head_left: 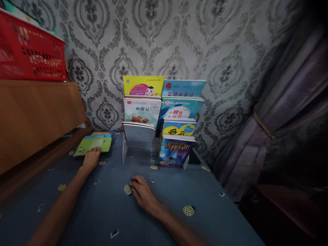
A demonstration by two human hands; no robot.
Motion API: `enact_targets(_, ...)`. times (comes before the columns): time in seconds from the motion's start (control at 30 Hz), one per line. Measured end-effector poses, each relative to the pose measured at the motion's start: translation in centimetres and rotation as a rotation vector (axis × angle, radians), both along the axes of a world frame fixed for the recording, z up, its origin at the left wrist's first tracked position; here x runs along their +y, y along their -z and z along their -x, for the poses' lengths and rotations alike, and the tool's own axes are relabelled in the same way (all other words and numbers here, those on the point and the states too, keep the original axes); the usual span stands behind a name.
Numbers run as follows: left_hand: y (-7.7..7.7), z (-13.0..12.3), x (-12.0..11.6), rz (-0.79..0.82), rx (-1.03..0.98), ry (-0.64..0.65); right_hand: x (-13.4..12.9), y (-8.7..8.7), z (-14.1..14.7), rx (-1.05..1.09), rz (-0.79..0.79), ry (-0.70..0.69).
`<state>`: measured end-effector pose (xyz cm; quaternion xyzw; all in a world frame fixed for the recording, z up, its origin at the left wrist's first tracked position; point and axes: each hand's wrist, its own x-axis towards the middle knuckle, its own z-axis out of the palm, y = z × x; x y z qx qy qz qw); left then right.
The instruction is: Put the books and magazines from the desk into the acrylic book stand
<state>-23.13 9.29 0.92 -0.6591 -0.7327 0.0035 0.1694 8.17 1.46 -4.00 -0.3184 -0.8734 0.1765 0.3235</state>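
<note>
My left hand (92, 156) reaches to a green book (88, 145) at the back left of the table. Its fingers lie over the book's front edge and seem closed on it; the thumb is hidden. Under and behind that book show a blue book (105, 135) and an orange edge. My right hand (143, 193) rests over the tablecloth with its fingers loosely apart, holding nothing. Beyond it stands a clear stepped book rack (124, 150). Its left column holds a yellow book (138, 83), a white book (132, 108) and a grey-looking one (139, 132). In the right column several books rise behind a dark blue book (174, 153).
A dark blue patterned tablecloth (123, 212) covers the table. At the left stands a wooden cabinet (38, 116) with a red basket (43, 51) on top. Patterned wallpaper (94, 68) lies behind, and a tied curtain (246, 153) hangs at the right.
</note>
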Motion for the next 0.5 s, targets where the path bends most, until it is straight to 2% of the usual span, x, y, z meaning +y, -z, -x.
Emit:
enact_targets(0.13, 1.0, -0.8, -2.8, 0.057, 0.021, 0.025, 0.3, 0.5, 0.0, 0.013, 0.004, -0.022)
enact_targets(0.23, 1.2, -1.3, -5.2, 0.108, 0.027, 0.059, 0.3, 0.5, 0.0, 0.011, 0.004, -0.033)
enact_targets(0.5, -0.9, -1.7, -10.6, 0.219, -0.079, 0.114, 0.4, 0.4, 0.2, 0.019, 0.013, -0.023)
